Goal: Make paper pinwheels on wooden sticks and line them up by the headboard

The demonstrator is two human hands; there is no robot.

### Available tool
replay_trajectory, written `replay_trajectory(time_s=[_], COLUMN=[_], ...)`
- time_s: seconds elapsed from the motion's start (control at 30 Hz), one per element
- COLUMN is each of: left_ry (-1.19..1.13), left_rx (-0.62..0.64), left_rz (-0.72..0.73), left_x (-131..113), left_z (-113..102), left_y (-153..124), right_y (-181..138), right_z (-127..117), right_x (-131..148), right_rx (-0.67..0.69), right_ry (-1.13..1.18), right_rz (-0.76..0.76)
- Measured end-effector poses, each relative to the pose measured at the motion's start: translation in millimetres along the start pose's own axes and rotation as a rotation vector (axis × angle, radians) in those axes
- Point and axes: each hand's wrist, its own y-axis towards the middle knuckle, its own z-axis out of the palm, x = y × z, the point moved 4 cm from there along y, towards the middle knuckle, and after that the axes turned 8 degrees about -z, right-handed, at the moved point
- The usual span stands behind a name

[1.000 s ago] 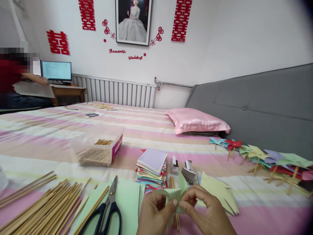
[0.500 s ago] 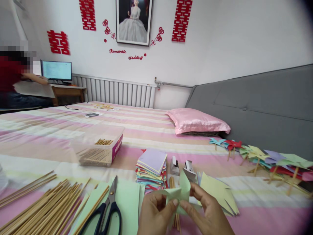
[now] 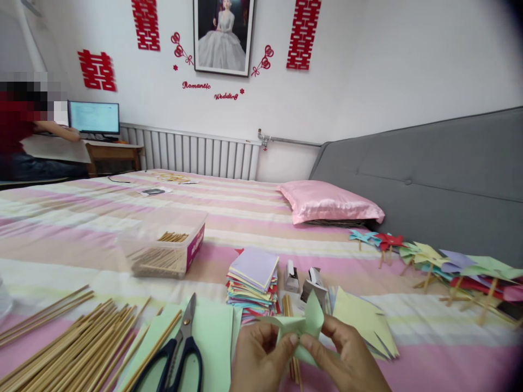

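Between my two hands is a light green paper pinwheel (image 3: 307,325), its corners folded inward. My left hand (image 3: 263,356) pinches its left side, thumb at the centre. My right hand (image 3: 347,354) grips the right side, its thumb close to the left one. One corner of the paper stands up, curled, above my fingers. Beneath the hands lie a few thin wooden sticks (image 3: 287,306), partly hidden. A pale yellow paper square with cut slits (image 3: 365,320) rests just right of my right hand. A stack of coloured paper squares (image 3: 254,275) sits beyond my left hand.
Dark-handled scissors (image 3: 186,332) lie on green paper (image 3: 216,345) at left, beside many wooden sticks (image 3: 81,354). A clear plastic box (image 3: 163,256) holds more sticks. Two small boxes (image 3: 291,276) stand ahead. Finished pinwheels (image 3: 494,268) line the right. A person (image 3: 18,130) sits far left.
My thumbs have drawn slightly closer at the pinwheel's centre. The raised green corner has shifted a little right and lower, showing more of the small box behind.
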Motion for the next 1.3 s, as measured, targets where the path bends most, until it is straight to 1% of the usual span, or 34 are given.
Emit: replay_trajectory(time_s=[0.3, 0.53, 0.7, 0.93, 1.03, 1.13, 1.23, 1.3], left_ry=[0.015, 0.009, -0.019, -0.020, -0.072, -0.092, -0.040, 0.020], left_rx=[0.030, 0.015, 0.047, 0.031, -0.030, -0.033, -0.025, -0.051], left_rz=[0.021, -0.012, -0.026, -0.008, 0.010, 0.011, 0.011, 0.041], left_x=[7.3, 3.7, 5.7, 5.5, 3.8, 2.6, 1.5, 0.0], left_z=[-1.4, 0.1, 2.4, 1.8, 0.4, 0.7, 0.8, -0.3], left_y=[1.5, -1.0, 0.0, 0.3, 0.0, 0.0, -0.2, -0.9], right_y=[0.0, -0.8, -0.3, 0.9, 1.9, 2.0, 1.0, 0.4], right_z=[0.4, 2.7, 3.6, 4.5, 5.7, 6.7, 7.2, 7.4], right_x=[0.2, -1.8, -2.2, 0.0, 1.6, 1.5, -0.3, -1.7], right_rx=[0.006, 0.028, 0.029, 0.031, 0.036, 0.036, 0.037, 0.034], right_ry=[0.019, 0.087, 0.130, 0.145, 0.149, 0.160, 0.166, 0.164], right_rz=[-0.002, -0.005, -0.002, 0.003, -0.005, -0.005, -0.004, -0.005])
